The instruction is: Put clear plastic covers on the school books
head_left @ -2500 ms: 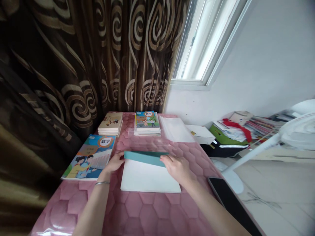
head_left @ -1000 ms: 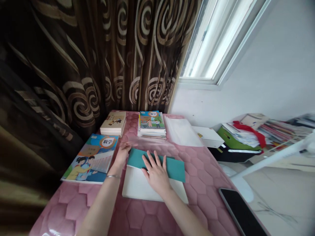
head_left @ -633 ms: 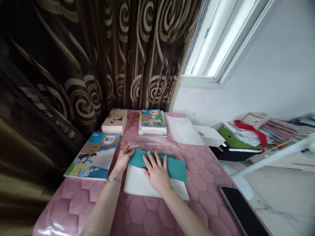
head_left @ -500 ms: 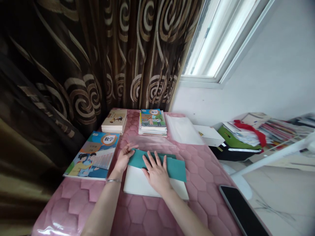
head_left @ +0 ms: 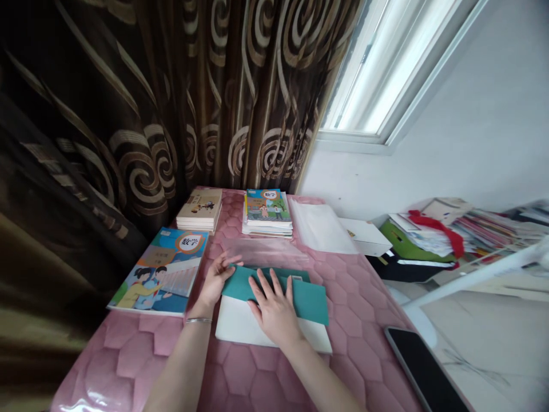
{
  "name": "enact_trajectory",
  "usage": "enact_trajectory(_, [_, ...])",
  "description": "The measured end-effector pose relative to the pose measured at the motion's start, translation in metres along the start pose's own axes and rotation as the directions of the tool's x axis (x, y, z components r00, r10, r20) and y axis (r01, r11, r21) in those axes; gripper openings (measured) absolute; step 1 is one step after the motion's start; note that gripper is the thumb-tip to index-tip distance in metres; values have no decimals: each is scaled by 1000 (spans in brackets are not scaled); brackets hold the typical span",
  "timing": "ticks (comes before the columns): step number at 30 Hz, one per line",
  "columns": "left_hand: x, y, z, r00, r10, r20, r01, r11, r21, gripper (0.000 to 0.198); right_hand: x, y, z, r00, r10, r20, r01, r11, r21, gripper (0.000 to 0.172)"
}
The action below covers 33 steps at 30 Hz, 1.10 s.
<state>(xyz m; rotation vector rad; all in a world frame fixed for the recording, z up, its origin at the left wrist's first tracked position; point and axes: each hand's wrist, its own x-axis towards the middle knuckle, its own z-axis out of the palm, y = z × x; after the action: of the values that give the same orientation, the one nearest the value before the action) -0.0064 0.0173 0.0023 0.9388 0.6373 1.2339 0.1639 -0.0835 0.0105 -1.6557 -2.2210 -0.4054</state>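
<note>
From my remote post I take this for a room in a home: a brown curtain (head_left: 184, 97) with swirls hangs beside a window (head_left: 390, 63), illustrated schoolbooks (head_left: 163, 274) lie on a pink, quilted-looking table (head_left: 143, 352), and papers (head_left: 489, 232) sit piled by the wall (head_left: 480, 126) above a pale floor (head_left: 493, 326).

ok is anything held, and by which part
The left hand touches the thin green cover at its far left corner; grip cannot be told. The right hand lies flat on it.
</note>
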Motion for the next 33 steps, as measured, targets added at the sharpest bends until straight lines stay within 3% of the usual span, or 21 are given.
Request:
enact_trajectory(14, [-4, 1, 3, 999, -26, -28, 30, 990, 138, 69, 8, 2, 4, 999, 20, -35, -18, 999, 34, 50])
enact_trajectory(19, [-2, 1, 5, 996, -10, -90, 26, 983, 183, 73, 15, 10, -7, 1000, 15, -27, -12, 994, 113, 44])
enact_trajectory(22, [-1, 2, 4, 988, 21, -155, 11, 980, 201, 73, 13, 26, -17, 990, 107, -93, -93, 985, 143, 40])
enact_trajectory(24, [-1, 2, 5, 981, 36, -189, 3, 980, 201, 73, 9, 44, -20, 954, 245, -172, -218, 962, 163, 41])
enact_trajectory(27, [-1, 2, 6, 981, 40, -191, -4, 982, 187, 72, 1, 75, -17, 854, 467, -228, -405, 873, 273, 53])
enact_trajectory(30, [0, 0, 5, 980, 54, -193, -17, 982, 190, 70, 0, 103, -11, 770, 630, -99, -518, 708, 481, 72])
enact_trajectory(33, [1, -2, 0, 974, 72, -215, -26, 977, 211, 67, 5, 120, -5, 691, 711, 126, -577, 438, 690, 79])
